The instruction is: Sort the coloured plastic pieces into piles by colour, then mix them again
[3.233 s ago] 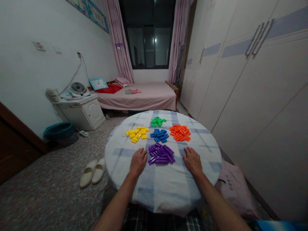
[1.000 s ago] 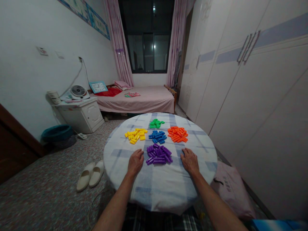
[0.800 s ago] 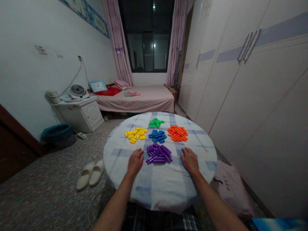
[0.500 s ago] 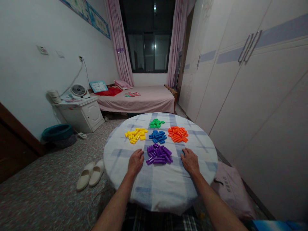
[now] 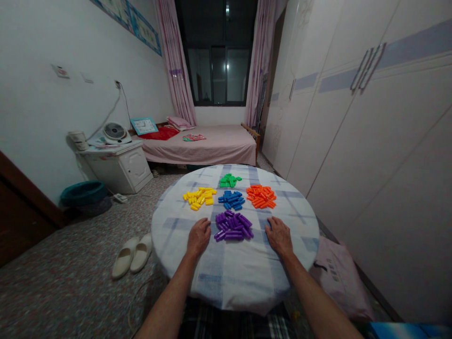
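A round table [image 5: 233, 278] under a white and blue checked cloth stands before me. Five sorted heaps of small plastic pieces lie on it: purple [image 5: 233, 225] nearest, blue [image 5: 231, 199] behind it, yellow [image 5: 198, 197] at the left, orange [image 5: 261, 196] at the right, green [image 5: 229, 180] farthest. My left hand [image 5: 198, 237] rests palm down on the cloth just left of the purple heap, fingers lying flat. My right hand [image 5: 279, 236] rests flat to the right of that heap. Neither hand holds anything.
White wardrobe doors [image 5: 353, 122] line the right wall. A pink bed [image 5: 208, 143] sits under the dark window. A white cabinet [image 5: 118, 167] with a small fan stands at the left, a teal basin [image 5: 83, 193] beside it. Slippers [image 5: 132, 256] and a pink bag [image 5: 341, 282] lie on the floor.
Both hands stay flat beside the purple heap. Only the camera has shifted slightly, so the table looks a little farther than 3.2 s ago.
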Demonstrator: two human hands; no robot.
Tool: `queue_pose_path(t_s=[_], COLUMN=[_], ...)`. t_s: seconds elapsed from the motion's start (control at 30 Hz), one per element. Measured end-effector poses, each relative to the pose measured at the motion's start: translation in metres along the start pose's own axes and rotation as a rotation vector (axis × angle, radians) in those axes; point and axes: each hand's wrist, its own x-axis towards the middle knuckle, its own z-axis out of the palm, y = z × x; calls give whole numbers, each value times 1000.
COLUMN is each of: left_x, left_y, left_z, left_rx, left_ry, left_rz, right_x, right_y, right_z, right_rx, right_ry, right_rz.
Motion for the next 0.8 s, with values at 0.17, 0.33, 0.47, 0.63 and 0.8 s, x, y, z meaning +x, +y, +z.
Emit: queue_pose_path(t_s=[0.17,0.33,0.47,0.63,0.8], left_x=[0,0,0,0,0], left_y=[0,-1,-2,-2,-1], left_z=[0,1,1,0,-1], left_rx=[-3,-8,-15,-21,-15], left_ry=[10,10,7,2,-5], left_rz=[5,-3,-6,-15,-25], right_x=[0,0,0,-1,0], right_y=[0,0,0,0,0], right_z=[0,0,0,0,1], right_rx=[14,22,22,24,32], right_ry=[-10,-10,2,6,11], right_rz=[3,2,-1,-3,-2])
